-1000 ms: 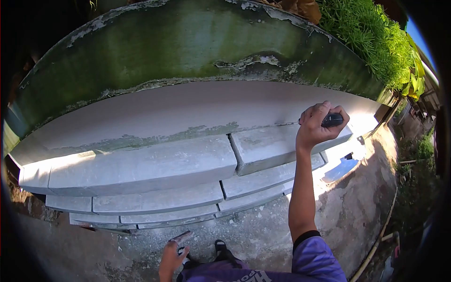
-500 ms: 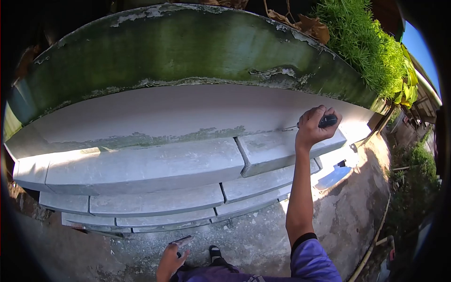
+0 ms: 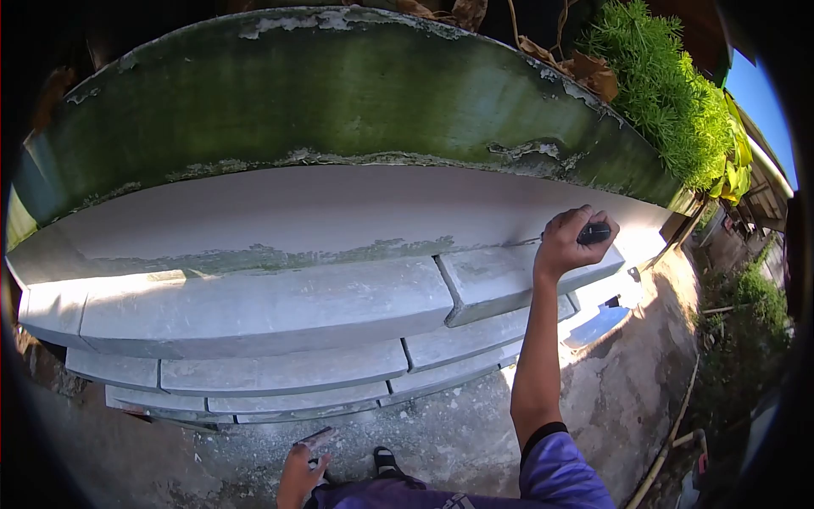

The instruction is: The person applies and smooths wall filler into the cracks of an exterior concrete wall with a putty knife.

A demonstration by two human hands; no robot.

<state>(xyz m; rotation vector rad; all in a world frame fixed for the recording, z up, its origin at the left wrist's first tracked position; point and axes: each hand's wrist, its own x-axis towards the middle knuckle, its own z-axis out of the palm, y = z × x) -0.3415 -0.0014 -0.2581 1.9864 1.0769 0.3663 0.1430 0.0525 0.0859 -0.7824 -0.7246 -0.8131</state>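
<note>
My right hand (image 3: pixel 573 246) is wrapped round the black handle of a thin-bladed hand tool (image 3: pixel 597 232). The narrow metal end points left, right at the seam where the pale wall (image 3: pixel 339 204) meets the top row of grey blocks (image 3: pixel 271 297). Rough greenish-grey residue runs along that seam farther left. Low in front of my body, my left hand (image 3: pixel 298 475) grips a flat, thin-bladed tool (image 3: pixel 317 439), seen nearly edge-on; its handle is mostly hidden by the fingers.
Above the wall a mossy, peeling concrete ledge (image 3: pixel 322 93) juts out, with green plants (image 3: pixel 661 102) at the right. More blocks (image 3: pixel 280 373) lie stepped below. A blue object (image 3: pixel 599 327) sits at the right end, and a pale pipe (image 3: pixel 666 454) crosses the concrete floor.
The whole view has shifted slightly. My right hand, still gripping its tool, stays at the seam near the right end; my left hand keeps its hold and sits slightly farther left in view.
</note>
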